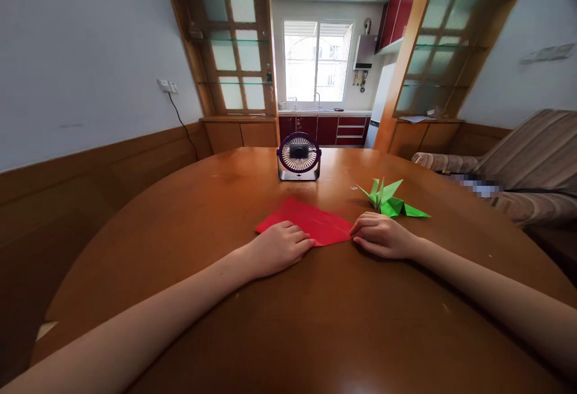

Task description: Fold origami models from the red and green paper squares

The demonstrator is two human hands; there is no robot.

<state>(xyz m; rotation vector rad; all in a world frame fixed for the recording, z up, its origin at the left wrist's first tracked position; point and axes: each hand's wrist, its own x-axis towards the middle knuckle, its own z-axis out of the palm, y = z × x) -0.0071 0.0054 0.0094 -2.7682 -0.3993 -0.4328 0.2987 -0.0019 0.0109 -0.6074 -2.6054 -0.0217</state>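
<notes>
A folded red paper [311, 218] lies flat on the round wooden table [288, 310]. My left hand [278, 246] rests palm down on its near left edge, fingers curled onto the paper. At the paper's right corner my right hand [381, 235] touches it with the fingertips. Just beyond my right hand stands a green origami crane [390, 200].
A small dark desk fan [299, 156] stands at the table's far middle. A striped sofa [532, 165] is at the right, a wood-panelled wall at the left. Behind the table are wooden glass-door cabinets and a kitchen with a window.
</notes>
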